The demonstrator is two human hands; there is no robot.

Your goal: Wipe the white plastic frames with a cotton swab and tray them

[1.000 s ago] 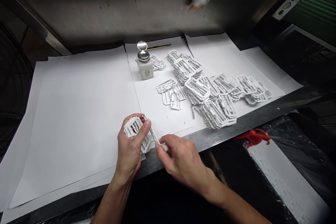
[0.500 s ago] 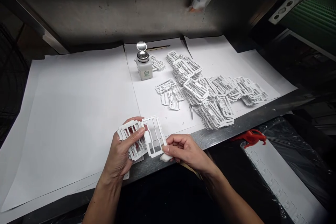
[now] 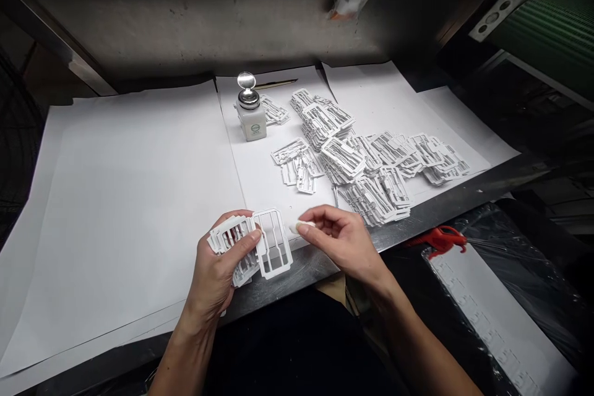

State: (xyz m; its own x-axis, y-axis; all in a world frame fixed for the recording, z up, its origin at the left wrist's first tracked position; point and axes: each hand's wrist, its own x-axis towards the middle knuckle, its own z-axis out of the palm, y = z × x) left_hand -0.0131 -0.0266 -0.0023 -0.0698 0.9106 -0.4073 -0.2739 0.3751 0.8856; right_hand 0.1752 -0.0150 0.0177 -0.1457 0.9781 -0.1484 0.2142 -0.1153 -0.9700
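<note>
My left hand (image 3: pixel 218 266) is closed round a stack of thin white slotted frames (image 3: pixel 234 238), thumb pressed on top. One white frame (image 3: pixel 281 253) sticks out to the right of the stack, its long openings showing. Just right of it, my right hand (image 3: pixel 346 238) pinches a small white wad (image 3: pixel 301 224), perhaps cotton or cloth, between thumb and fingers. The wad is apart from the frame. Beyond my hands, several loose frames (image 3: pixel 299 161) lie on white paper, beside large piles of the same frames (image 3: pixel 371 167).
A square bottle with a raised metal lid (image 3: pixel 252 117) stands at the back, a thin dark tool (image 3: pixel 276 83) behind it. Metal tweezers (image 3: pixel 336 195) lie by the piles. A red-handled air gun (image 3: pixel 443 240) rests past the metal table edge (image 3: pixel 301 269), lower right.
My right hand has come off the protruding frame and moved up and to the right with the white wad. My left hand still holds the stack in nearly the same place.
</note>
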